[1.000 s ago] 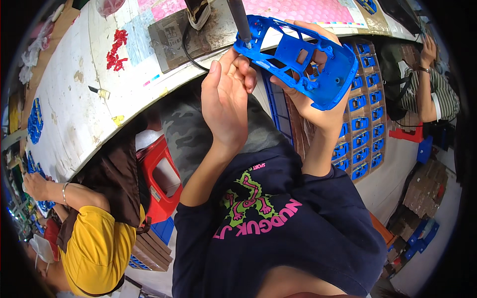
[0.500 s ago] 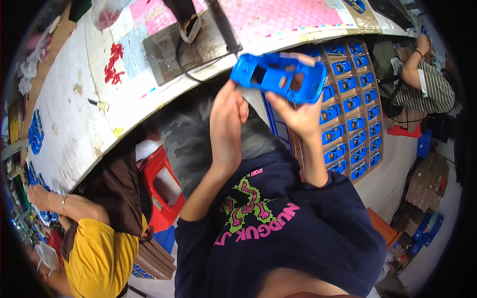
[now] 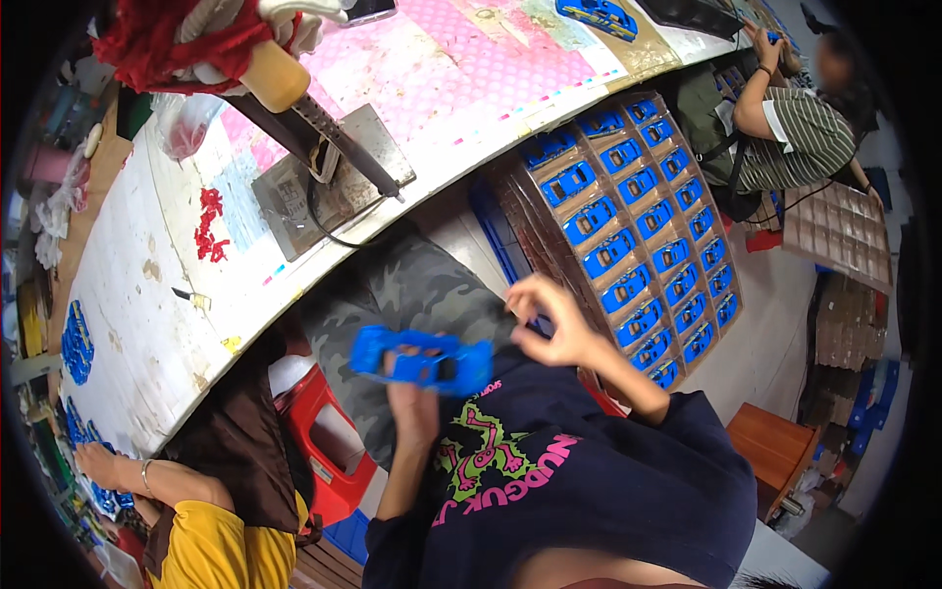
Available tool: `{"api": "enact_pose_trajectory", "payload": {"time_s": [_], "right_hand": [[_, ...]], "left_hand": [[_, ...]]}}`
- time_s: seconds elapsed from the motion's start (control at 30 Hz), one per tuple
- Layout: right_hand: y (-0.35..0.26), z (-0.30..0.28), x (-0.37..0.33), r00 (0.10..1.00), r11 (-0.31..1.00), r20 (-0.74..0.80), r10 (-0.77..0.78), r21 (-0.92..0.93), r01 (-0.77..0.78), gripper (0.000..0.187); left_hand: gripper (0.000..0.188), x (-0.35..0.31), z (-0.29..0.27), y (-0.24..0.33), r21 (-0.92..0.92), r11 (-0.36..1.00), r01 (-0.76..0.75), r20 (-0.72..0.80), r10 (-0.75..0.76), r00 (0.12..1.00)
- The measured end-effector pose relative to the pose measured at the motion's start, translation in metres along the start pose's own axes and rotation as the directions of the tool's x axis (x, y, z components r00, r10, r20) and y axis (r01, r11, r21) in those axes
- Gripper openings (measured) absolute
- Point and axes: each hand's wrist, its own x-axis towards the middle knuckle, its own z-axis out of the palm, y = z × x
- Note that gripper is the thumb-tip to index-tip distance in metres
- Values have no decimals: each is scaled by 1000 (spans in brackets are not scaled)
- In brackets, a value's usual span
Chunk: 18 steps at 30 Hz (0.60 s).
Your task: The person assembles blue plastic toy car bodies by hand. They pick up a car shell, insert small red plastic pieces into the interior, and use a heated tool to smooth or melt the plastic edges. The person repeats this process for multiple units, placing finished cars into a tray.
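Observation:
A blue toy car body (image 3: 424, 359), slightly blurred, lies over my lap. My left hand (image 3: 416, 404) holds it from below, and part of the fingers shows through its window openings. To its right, my right hand (image 3: 557, 319) is apart from the car body, with thumb and fingers curved and separated. It is nearest to a brown cardboard tray (image 3: 655, 263) with rows of similar blue car bodies, on my right side.
Ahead stands a white worktable (image 3: 147, 265) with a metal plate (image 3: 368, 147), small red pieces (image 3: 209, 226) and a blue pile (image 3: 78, 342). A red stool (image 3: 329, 447) and a yellow-sleeved person (image 3: 231, 540) are at left. Another person in stripes (image 3: 800, 137) works at far right.
The car body has come down from the table edge toward my lap, now in my left hand. My right hand has let go of it and moved lower. The view has shifted.

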Motion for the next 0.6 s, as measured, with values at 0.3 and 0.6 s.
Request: {"api": "enact_pose_trajectory", "payload": {"time_s": [0.3,0.6], "right_hand": [[40,-189,177,668,946,-675,-313,-287,153,25],[81,-243,274,461,813,-849,-257,-447,-372,47]], "left_hand": [[42,40,-87,211,560,781,-277,-436,562,703],[50,92,-146,293,739,-305,601,-35,874,485]]}}
